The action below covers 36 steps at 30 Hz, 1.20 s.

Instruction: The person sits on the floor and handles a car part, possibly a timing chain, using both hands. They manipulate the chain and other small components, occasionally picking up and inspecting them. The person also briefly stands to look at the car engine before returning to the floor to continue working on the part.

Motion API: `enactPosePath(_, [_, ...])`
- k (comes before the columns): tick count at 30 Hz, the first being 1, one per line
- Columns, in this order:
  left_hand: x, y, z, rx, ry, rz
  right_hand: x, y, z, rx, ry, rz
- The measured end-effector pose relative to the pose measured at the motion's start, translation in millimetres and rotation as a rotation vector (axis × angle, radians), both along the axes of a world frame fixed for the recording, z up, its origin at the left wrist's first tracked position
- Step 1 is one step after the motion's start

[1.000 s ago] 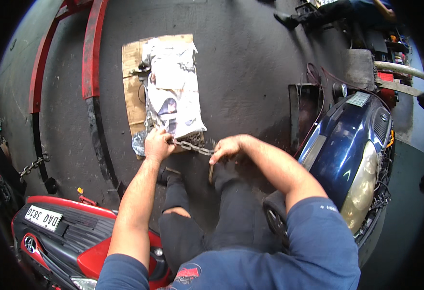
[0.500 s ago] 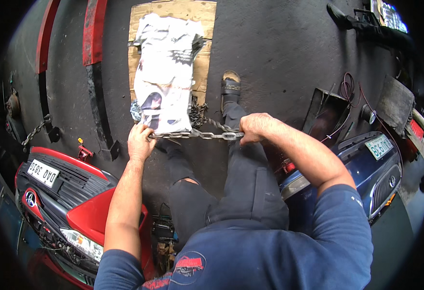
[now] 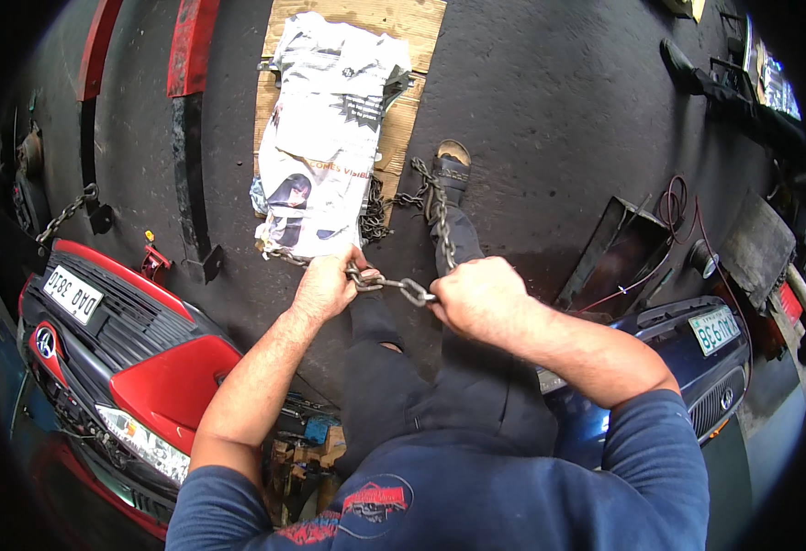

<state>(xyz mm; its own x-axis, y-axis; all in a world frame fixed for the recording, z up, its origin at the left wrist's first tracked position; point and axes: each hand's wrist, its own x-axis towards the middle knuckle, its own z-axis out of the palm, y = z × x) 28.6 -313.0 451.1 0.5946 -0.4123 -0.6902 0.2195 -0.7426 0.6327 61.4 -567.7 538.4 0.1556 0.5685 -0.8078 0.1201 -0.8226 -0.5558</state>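
A metal chain (image 3: pixel 387 284) runs between my two hands in front of my legs. My left hand (image 3: pixel 325 286) is closed around it just below the near end of a bundle wrapped in white printed cloth (image 3: pixel 325 138). Also closed on the chain, my right hand (image 3: pixel 483 296) is farther right, over my thigh. From the right hand a length of chain rises past my sandalled foot (image 3: pixel 452 165) and bends back toward a dark heap of chain (image 3: pixel 375 213) beside the bundle. Another stretch crosses the bundle's near edge.
Under the bundle lies a cardboard sheet (image 3: pixel 421 37). Red-and-black steel arms (image 3: pixel 188 119) stand at the left. A red car front (image 3: pixel 160 386) is at lower left, a blue car (image 3: pixel 665 367) at lower right. A dark metal tray (image 3: pixel 610 248) and another person's leg (image 3: pixel 733 87) are at right.
Both hands have come lower and closer to my body; the left has also shifted right. The chain between them is shorter, and a length now rises from my right hand past the foot.
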Motion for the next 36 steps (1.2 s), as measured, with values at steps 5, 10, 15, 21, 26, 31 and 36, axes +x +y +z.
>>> enactPosePath(5, [24, 24, 7, -0.076, -0.251, -0.010, -13, 24, -11, 0.074, 0.087, -0.048])
enactPosePath(10, [27, 33, 16, -0.093, -0.338, -0.048, -21, 54, 2, 0.096, -0.109, -0.134])
enactPosePath(15, [29, 47, 4, -0.222, 0.135, 0.072, -14, 65, 10, 0.124, -0.097, -0.322])
enactPosePath(21, [23, 82, 10, -0.482, 0.522, 0.517, -22, 63, -20, -0.079, -0.189, -0.468])
enactPosePath(26, [13, 65, 11, -0.212, 0.247, 0.358, -51, 92, -39, 0.068, -0.328, -0.514])
enactPosePath(31, [10, 52, 11, -0.155, -0.012, 0.367, -51, 88, -35, 0.464, -0.236, -0.740])
enactPosePath(36, [17, 65, 19, -0.265, 0.135, 0.478, -26, 39, -50, 0.113, 0.064, -1.057])
